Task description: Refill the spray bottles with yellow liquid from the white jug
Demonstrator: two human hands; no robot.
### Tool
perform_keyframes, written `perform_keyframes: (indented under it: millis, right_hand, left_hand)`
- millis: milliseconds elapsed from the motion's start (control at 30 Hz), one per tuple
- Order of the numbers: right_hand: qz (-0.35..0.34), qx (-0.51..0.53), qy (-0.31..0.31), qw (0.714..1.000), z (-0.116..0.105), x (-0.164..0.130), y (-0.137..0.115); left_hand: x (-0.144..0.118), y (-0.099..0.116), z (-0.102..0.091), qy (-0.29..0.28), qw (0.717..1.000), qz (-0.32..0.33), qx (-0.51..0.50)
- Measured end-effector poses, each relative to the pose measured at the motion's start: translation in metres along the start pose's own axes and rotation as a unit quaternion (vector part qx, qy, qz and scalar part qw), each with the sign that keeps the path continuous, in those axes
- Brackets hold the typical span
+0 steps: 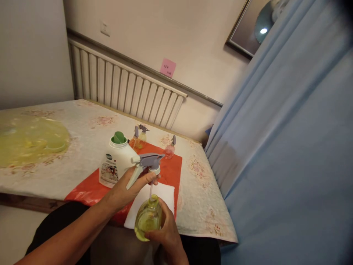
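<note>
My left hand (140,183) is closed around the neck of a grey and white trigger spray head (150,162). From the head a thin clear dip tube (151,189) hangs down to the mouth of a yellow-tinted clear bottle (148,221). Tilted a little, the bottle is gripped by my right hand (167,230) from the right side and holds some liquid. The spray head is apart from the bottle's neck. Just beyond my left hand stands a white jug (116,167) with a green piece in its mouth.
Under the jug lies a red sheet (172,169) with a white cloth (168,191). Spray bottles stand behind: a yellow one (142,139), an orange one (134,142) and a pink one (169,150). A yellow transparent sheet (33,140) lies left; a blue curtain (284,147) hangs right.
</note>
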State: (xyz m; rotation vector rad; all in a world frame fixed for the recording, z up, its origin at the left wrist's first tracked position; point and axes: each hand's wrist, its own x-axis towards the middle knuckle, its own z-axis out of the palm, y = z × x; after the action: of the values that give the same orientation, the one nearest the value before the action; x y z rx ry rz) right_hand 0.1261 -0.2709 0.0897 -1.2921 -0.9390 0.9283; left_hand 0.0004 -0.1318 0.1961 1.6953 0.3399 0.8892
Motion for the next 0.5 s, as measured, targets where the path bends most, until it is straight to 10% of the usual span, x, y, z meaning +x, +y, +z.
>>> perform_keyframes:
  millis: [200,367,500]
  right_hand:
    - [0.012,-0.004,0.009,1.0,-0.001,0.0,0.0]
    - [-0.011,0.001,-0.01,1.0,-0.003,-0.001,0.004]
    - [-0.003,-0.003,0.008,1.0,-0.004,-0.002,0.005]
  left_hand:
    - [0.005,0.0,0.005,0.041,0.997,-0.05,-0.033]
    - [0.007,-0.005,0.009,-0.031,0.987,-0.133,-0.085]
    - [0.007,-0.008,0.004,0.103,0.981,-0.099,-0.133]
